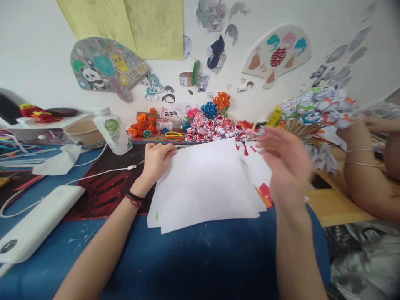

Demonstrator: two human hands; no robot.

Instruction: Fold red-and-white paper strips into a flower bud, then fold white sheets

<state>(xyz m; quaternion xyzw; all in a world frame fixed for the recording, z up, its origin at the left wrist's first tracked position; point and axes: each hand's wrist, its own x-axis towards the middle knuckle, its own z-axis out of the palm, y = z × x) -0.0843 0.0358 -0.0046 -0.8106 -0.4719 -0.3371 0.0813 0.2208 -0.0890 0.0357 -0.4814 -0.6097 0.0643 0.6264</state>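
A loose stack of white paper sheets [203, 183] lies on the blue table, its edges not lined up. My left hand [160, 163] is closed at the stack's upper left edge, fingers curled and thumb on the paper. Right of the stack, my right hand [286, 166] is raised and smeared by motion, with its fingers stretched out and no object visible in it. Under and beside the sheets' right side, white paper with red pieces [264, 191] shows.
Paper flowers [215, 127] line the wall behind. At left are a white bottle [112, 131], a power bank [40, 225] and cables. A bundle of paper flowers [315, 108] stands at right, near another person's arm [359, 175]. The blue table's [203, 258] front edge curves at right.
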